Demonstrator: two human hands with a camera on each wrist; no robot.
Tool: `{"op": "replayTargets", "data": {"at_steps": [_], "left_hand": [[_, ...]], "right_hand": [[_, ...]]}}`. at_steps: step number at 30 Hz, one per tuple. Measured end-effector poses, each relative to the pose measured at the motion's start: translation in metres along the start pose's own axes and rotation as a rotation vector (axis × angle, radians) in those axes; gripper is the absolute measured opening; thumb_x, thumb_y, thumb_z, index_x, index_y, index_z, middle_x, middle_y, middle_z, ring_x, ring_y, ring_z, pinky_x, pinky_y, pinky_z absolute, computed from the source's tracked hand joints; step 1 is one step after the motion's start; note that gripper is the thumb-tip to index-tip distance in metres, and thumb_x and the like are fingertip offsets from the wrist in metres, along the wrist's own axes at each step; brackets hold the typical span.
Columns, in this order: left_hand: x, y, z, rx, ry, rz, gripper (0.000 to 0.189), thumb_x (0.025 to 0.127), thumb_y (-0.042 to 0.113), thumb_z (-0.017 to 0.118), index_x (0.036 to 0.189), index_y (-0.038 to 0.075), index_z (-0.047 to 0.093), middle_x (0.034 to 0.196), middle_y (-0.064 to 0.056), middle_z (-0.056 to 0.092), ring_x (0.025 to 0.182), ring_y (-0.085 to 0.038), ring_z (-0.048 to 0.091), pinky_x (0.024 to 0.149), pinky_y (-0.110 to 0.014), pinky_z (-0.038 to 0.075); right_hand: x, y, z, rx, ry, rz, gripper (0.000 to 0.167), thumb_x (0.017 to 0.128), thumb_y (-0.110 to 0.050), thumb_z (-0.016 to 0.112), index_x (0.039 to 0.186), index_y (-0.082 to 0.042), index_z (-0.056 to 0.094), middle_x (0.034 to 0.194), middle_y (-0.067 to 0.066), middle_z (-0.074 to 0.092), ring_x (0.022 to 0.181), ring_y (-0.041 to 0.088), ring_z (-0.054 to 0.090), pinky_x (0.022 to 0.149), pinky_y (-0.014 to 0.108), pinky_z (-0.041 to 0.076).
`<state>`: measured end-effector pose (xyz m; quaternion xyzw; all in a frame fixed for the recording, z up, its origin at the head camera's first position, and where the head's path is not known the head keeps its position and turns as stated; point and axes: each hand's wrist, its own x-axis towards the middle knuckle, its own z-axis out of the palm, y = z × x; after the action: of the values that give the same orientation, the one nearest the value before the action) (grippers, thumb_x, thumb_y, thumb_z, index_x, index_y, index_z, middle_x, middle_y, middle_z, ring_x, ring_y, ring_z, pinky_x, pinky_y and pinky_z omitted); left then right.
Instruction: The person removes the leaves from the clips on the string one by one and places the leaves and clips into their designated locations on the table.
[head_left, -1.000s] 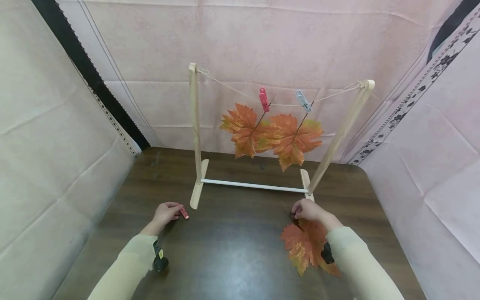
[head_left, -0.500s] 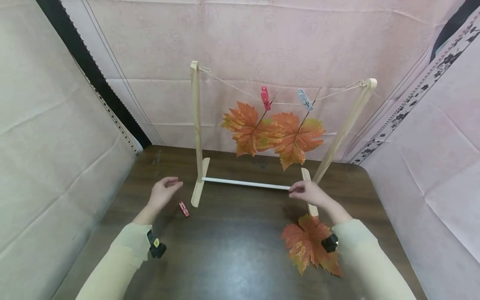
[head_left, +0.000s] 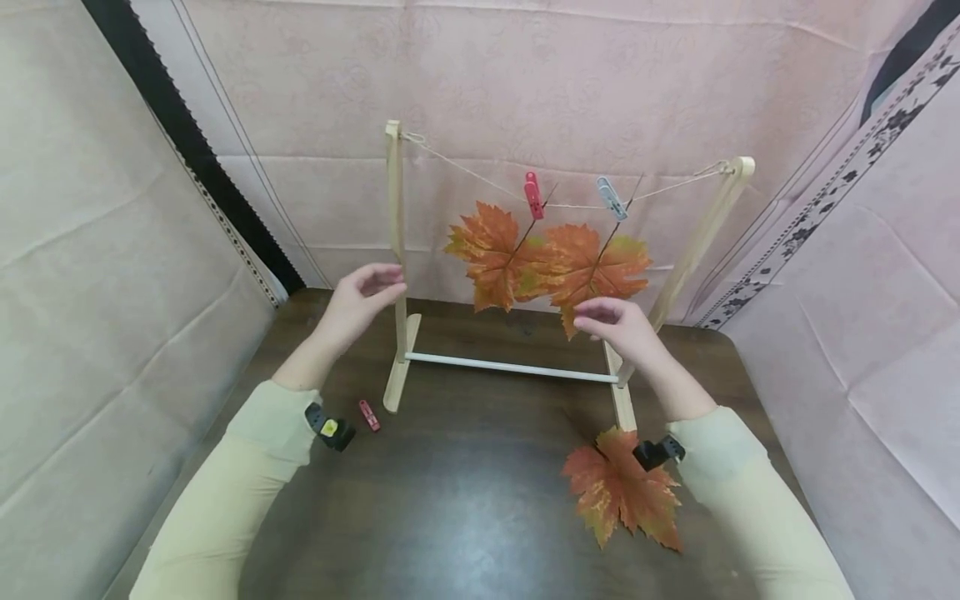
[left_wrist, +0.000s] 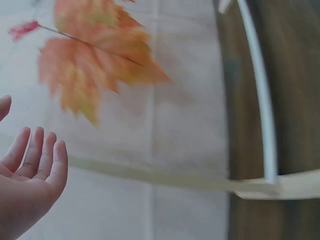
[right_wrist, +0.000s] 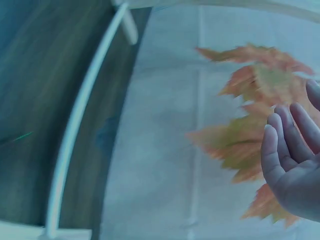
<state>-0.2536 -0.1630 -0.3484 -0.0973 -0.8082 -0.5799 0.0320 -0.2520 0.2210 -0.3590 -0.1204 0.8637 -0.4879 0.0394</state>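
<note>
My left hand (head_left: 362, 302) is raised beside the left post (head_left: 395, 200) of a wooden frame, fingers relaxed and holding nothing. My right hand (head_left: 617, 327), likewise relaxed, overlaps the lower tip of the right hanging leaf (head_left: 596, 267) in the head view. That orange maple leaf hangs by its stem from a string (head_left: 480, 177) under a light blue clothespin (head_left: 611, 198). Left of it, a second maple leaf (head_left: 489, 254) hangs from a pink clothespin (head_left: 533, 196). In the left wrist view, my left hand's fingers (left_wrist: 46, 155) spread below the leaf.
A red clothespin (head_left: 369, 415) lies on the dark wooden table (head_left: 450, 500) at left. Another maple leaf (head_left: 622, 492) lies at front right, partly under my right wrist camera. A white rod (head_left: 510, 366) joins the frame's feet. Pale cloth walls (head_left: 300, 75) surround the table.
My left hand has let go of the red clothespin, leaving it on the table. My right hand has released the lying leaf's stem. Both hands have risen toward the string.
</note>
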Motion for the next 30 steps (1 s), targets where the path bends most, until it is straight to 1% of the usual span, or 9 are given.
{"op": "replayTargets", "data": {"at_steps": [3,5,7,10,13,18,23,27,30], "left_hand": [[0.009,0.023,0.008,-0.007,-0.016,0.035,0.042,0.090,0.019,0.062,0.127,0.002,0.052,0.126,-0.017,0.057,0.109,-0.016,0.056,0.100,-0.031,0.045],[0.015,0.035,0.014,-0.015,-0.024,0.061,0.042,0.090,0.018,0.062,0.127,0.002,0.052,0.126,-0.016,0.057,0.112,-0.021,0.056,0.102,-0.034,0.044],[0.021,0.047,0.019,-0.039,-0.034,0.085,0.042,0.090,0.017,0.062,0.127,0.002,0.052,0.126,-0.015,0.057,0.112,-0.021,0.056,0.101,-0.033,0.045],[0.030,0.064,0.027,-0.085,-0.048,0.119,0.041,0.090,0.016,0.062,0.127,0.002,0.052,0.126,-0.017,0.056,0.110,-0.019,0.056,0.099,-0.032,0.046],[0.037,0.080,0.034,-0.117,-0.058,0.150,0.040,0.090,0.015,0.062,0.127,0.002,0.052,0.126,-0.019,0.055,0.108,-0.019,0.056,0.096,-0.031,0.048],[0.051,0.106,0.048,-0.108,-0.068,0.183,0.040,0.089,0.016,0.063,0.126,0.004,0.053,0.125,-0.015,0.057,0.109,-0.019,0.057,0.096,-0.028,0.048],[0.066,0.122,0.062,-0.106,-0.072,0.183,0.042,0.089,0.022,0.064,0.127,0.007,0.053,0.125,-0.008,0.058,0.112,-0.016,0.057,0.096,-0.024,0.048],[0.075,0.128,0.069,-0.112,-0.077,0.169,0.045,0.089,0.026,0.064,0.129,0.009,0.052,0.128,-0.006,0.057,0.114,-0.014,0.055,0.096,-0.023,0.048],[0.081,0.130,0.073,-0.116,-0.082,0.156,0.048,0.089,0.028,0.063,0.131,0.009,0.050,0.131,-0.006,0.056,0.116,-0.014,0.055,0.096,-0.024,0.049]], "right_hand": [[0.004,-0.014,-0.001,0.032,0.028,0.001,0.039,0.089,-0.025,0.064,0.118,0.002,0.059,0.117,0.022,0.061,0.084,-0.002,0.060,0.071,0.019,0.053],[0.006,-0.023,-0.001,0.042,0.049,-0.002,0.039,0.089,-0.025,0.064,0.119,0.001,0.059,0.118,0.021,0.060,0.085,-0.001,0.060,0.072,0.019,0.054],[0.009,-0.031,0.000,0.059,0.067,-0.004,0.038,0.089,-0.024,0.064,0.118,0.000,0.059,0.118,0.020,0.061,0.086,0.001,0.061,0.074,0.022,0.055],[0.014,-0.042,0.001,0.078,0.098,-0.015,0.038,0.089,-0.024,0.064,0.119,-0.002,0.059,0.117,0.018,0.062,0.089,0.007,0.062,0.075,0.026,0.056],[0.021,-0.051,0.003,0.110,0.133,-0.027,0.037,0.089,-0.023,0.065,0.119,-0.003,0.059,0.117,0.015,0.062,0.091,0.009,0.062,0.076,0.027,0.056],[0.030,-0.065,0.005,0.135,0.191,-0.027,0.037,0.088,-0.025,0.065,0.120,-0.007,0.060,0.116,0.010,0.063,0.092,0.006,0.060,0.078,0.029,0.055],[0.039,-0.076,0.006,0.176,0.231,-0.030,0.038,0.088,-0.023,0.066,0.121,-0.007,0.059,0.115,0.007,0.064,0.092,0.005,0.060,0.076,0.026,0.055],[0.047,-0.084,0.008,0.234,0.271,-0.041,0.038,0.087,-0.021,0.066,0.121,-0.004,0.059,0.114,0.009,0.064,0.088,0.004,0.060,0.072,0.022,0.054],[0.054,-0.088,0.010,0.272,0.277,-0.047,0.040,0.087,-0.019,0.066,0.123,-0.001,0.057,0.117,0.013,0.063,0.085,0.003,0.060,0.071,0.022,0.054]]}}
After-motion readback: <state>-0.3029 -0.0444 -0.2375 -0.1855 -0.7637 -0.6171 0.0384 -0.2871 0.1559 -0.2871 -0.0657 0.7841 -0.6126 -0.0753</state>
